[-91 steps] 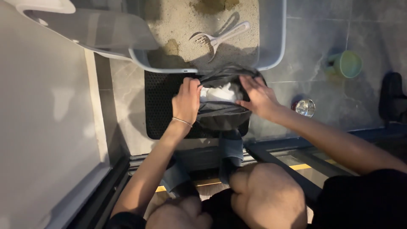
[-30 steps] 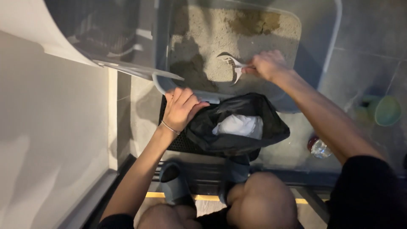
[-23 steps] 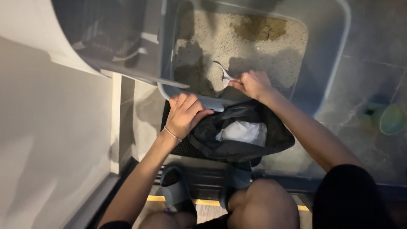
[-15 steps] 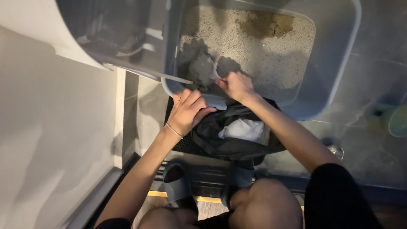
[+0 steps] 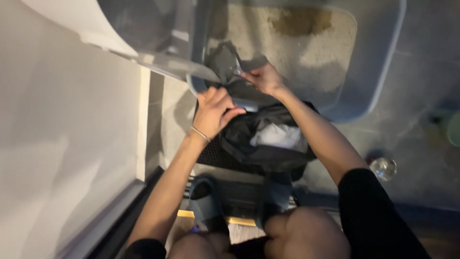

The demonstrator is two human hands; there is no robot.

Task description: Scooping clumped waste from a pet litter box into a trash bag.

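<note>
Head view showed my right hand [image 5: 266,79] grasping the scoop [image 5: 235,67] over the litter box [image 5: 378,72], just beyond the black bag [image 5: 268,144]; left hand [image 5: 215,112] clenched the bag's edge. I judged most litter was unsifted.

home floor corner | litter tray [image 5: 378,72] | tiled floor [image 5: 412,144] | slippers [image 5: 206,201]
</note>
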